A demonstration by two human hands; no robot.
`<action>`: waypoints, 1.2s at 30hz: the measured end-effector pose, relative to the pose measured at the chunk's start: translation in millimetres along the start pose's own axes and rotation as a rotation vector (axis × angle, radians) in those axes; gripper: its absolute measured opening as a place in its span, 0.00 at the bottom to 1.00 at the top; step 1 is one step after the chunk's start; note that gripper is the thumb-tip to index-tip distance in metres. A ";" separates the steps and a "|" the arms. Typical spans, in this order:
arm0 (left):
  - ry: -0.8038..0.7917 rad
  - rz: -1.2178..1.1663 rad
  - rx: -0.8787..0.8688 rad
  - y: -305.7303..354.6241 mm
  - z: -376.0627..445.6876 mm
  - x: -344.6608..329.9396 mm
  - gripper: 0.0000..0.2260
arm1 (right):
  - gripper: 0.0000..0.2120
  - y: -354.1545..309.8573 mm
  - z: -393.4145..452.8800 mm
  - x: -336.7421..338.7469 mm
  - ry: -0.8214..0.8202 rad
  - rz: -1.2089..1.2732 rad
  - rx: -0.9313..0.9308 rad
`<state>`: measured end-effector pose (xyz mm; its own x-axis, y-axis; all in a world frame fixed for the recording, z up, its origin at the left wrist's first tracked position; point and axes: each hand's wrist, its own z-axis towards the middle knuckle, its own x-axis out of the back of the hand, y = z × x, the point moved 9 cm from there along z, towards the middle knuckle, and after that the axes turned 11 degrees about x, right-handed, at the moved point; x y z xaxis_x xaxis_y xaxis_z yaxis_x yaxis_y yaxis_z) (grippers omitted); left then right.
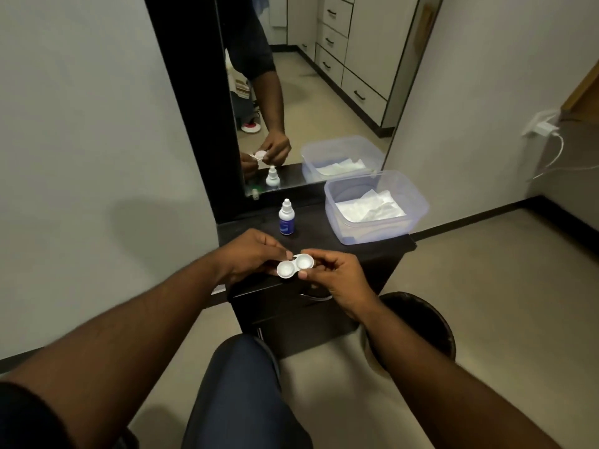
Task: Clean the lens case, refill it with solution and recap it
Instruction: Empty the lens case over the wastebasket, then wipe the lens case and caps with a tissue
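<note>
A person holds a white lens case (295, 266) between both hands above the front edge of a dark cabinet (324, 234), the left hand (252, 254) pinching its left end with thumb and fingertips, the right hand (337, 273) pinching the right end the same way. Both round wells face up and uncapped; they look dry or nearly so, though the picture is too small to say whether any liquid sits in them. No caps are visible, and whether one is tucked in a palm cannot be told. By that reading the task stands near its middle: the case is open and possibly wiped, while the refill and recapping appear still to come. The small solution bottle (286, 218), white with a blue label and a closed nozzle top, stands upright at twelve o'clock from the case, near it and untouched. At two o'clock sits a clear plastic tub (418, 202) with soft-cornered, slightly bluish walls, holding crumpled white tissue (369, 207). The case is smooth, glossy moulded plastic, two shallow cups joined by a narrow bridge. A mirror (311, 92) behind the cabinet repeats hands, bottle and tub; a dark round bin (421, 322) stands on the floor at four o'clock.
</note>
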<state>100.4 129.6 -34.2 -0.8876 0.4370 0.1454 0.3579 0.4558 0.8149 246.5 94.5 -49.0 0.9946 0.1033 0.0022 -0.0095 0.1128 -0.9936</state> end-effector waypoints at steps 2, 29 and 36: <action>0.023 0.009 0.028 -6.3 -3.1 9.3 0.03 | 0.20 3.3 2.8 -11.5 -0.041 -0.057 -0.023; 0.279 0.048 -0.023 -24.8 10.0 17.5 0.04 | 0.14 -37.7 131.2 80.4 -0.623 -1.337 -0.135; 0.267 0.070 -0.021 -24.3 10.9 19.2 0.04 | 0.08 -38.5 131.3 84.5 -0.543 -1.284 -0.090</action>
<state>77.8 135.3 -57.3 -0.9069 0.2458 0.3422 0.4175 0.4147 0.8085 317.3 228.7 4.3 0.1393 0.3452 0.9281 0.8946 0.3581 -0.2674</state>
